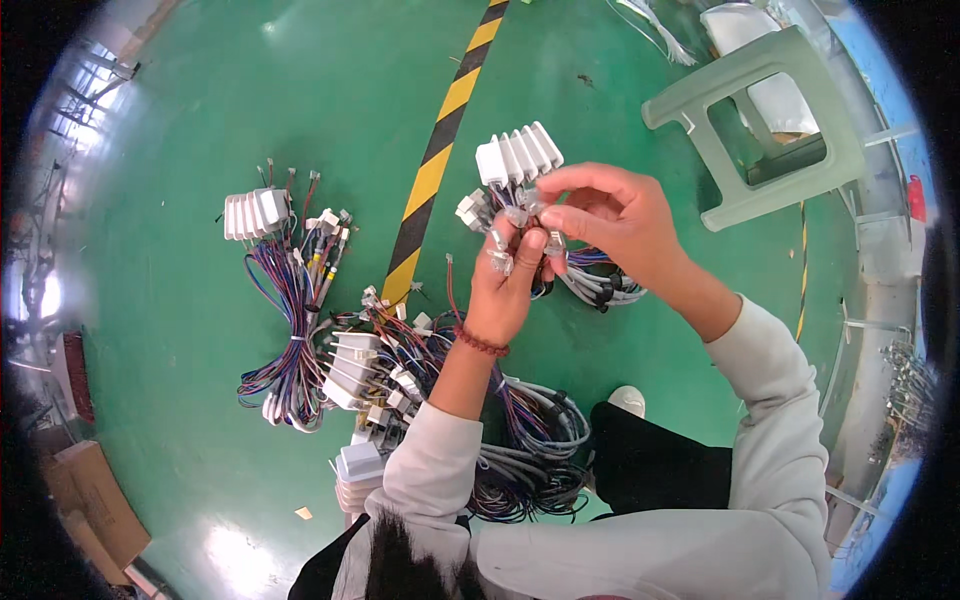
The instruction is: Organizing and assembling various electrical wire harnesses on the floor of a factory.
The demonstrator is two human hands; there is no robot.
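In front of me, my left hand (507, 287) is closed around the wires of a wiring harness, just below its connectors. Several small clear plastic connectors (501, 262) stick out around its fingers and thumb. My right hand (622, 222) reaches in from the right, its thumb and forefinger pinched at a clear connector (530, 200) of the same bunch. Beyond the fingers stand the harness's large white ribbed connectors (519, 155), with smaller white ones (474, 210) at their left. The harness's grey cable coil (612, 290) shows below my right wrist; its middle is hidden by my hands.
Another tied harness (290, 340) lies on the green floor (240, 110) at the left. More harnesses (530, 425) are heaped beside my left forearm. A yellow-black stripe (432, 165) crosses the floor. A pale green stool (720, 165) is at far right, cardboard boxes (100, 500) at lower left.
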